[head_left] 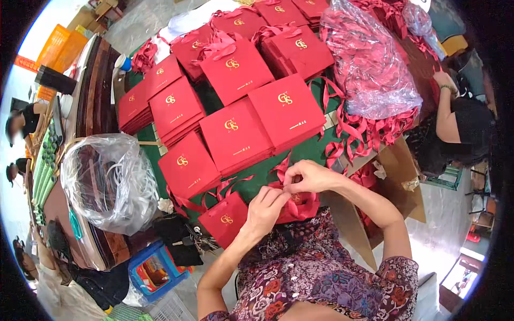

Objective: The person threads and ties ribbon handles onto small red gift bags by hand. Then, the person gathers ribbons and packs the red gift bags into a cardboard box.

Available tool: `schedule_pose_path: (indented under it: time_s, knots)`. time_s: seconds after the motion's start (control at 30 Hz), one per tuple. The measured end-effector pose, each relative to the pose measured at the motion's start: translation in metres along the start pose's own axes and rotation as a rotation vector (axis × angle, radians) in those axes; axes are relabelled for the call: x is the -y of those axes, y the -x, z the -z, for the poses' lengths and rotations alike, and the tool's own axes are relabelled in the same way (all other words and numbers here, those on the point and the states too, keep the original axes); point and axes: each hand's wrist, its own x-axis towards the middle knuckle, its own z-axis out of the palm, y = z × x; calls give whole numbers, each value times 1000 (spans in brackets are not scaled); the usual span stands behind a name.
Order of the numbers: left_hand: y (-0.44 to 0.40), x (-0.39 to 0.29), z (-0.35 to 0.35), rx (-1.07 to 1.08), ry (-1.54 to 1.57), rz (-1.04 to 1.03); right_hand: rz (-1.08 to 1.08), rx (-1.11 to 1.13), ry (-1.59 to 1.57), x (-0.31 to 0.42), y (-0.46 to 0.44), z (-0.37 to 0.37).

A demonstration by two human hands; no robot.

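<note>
My left hand (266,207) and my right hand (308,176) meet at the near edge of the green table, fingertips pinched together over a small red gift bag (300,207). A red ribbon (282,169) runs up beside the fingertips, which seem to hold it; the fingers hide the exact grip. Left of my left hand lies another red gift bag (226,218) with a gold logo and ribbon handles. Beyond my hands, several stacks of flat red bags (235,134) with gold logos cover the tabletop.
A clear plastic sack of red ribbons (369,64) stands at the back right, loose ribbons spilling below it. A cardboard box (396,176) is at my right. Crumpled clear plastic (110,182) and a blue-framed bin (155,273) are at left. A co-worker (455,117) sits at right.
</note>
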Motion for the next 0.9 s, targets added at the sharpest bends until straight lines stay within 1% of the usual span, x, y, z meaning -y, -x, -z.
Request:
schedule_pose_path:
  time_s: [0.07,0.1,0.17,0.2,0.23,0.3,0.37,0.43,0.47,0.53,0.57,0.63,0.67,0.73,0.77,0.83,0.87,0.9]
  knots:
    - [-3,2,-1,-29,81,117,-69,-89,-116,-9,-3,-7]
    - [-5,3,0,-29,84,113,-70,-94,-114,-12,-3,-12]
    - [-8,4,3,7,118,264,-87,-276,-111,-16,-5,-22]
    - [-10,6,3,3,153,293,-48,-300,-139,-20,-6,-26]
    - [-10,8,4,4,152,292,-48,-301,-140,-23,-7,-30]
    - [-13,13,7,54,148,313,-119,-384,-145,-25,-9,-36]
    - [-16,15,10,69,176,330,-122,-395,-193,-24,-9,-37]
    - [-18,18,11,77,195,221,-116,-414,-214,-27,-10,-38]
    - [-19,16,12,80,195,220,-117,-416,-216,-29,-11,-37]
    - [-18,8,16,216,414,464,-102,-548,-317,-35,-14,-28]
    - [-14,6,14,197,347,409,-74,-610,-361,-43,-15,-20]
    - [-12,13,6,108,246,417,-5,-632,-304,-39,-8,-16]
    - [-11,13,4,113,247,422,-10,-631,-309,-36,-6,-16]
    - [-18,12,-4,-31,350,633,29,-467,-276,-32,-5,-14]
    - [-20,14,-9,-31,353,634,26,-468,-275,-32,-5,-15]
    - [-23,21,-18,-76,8,399,36,-469,-194,-32,-9,-17]
    - [-24,21,-22,-73,-24,447,55,-480,-243,-34,-8,-17]
    - [-25,22,-25,-75,-27,448,6,-529,-135,-33,-5,-12]
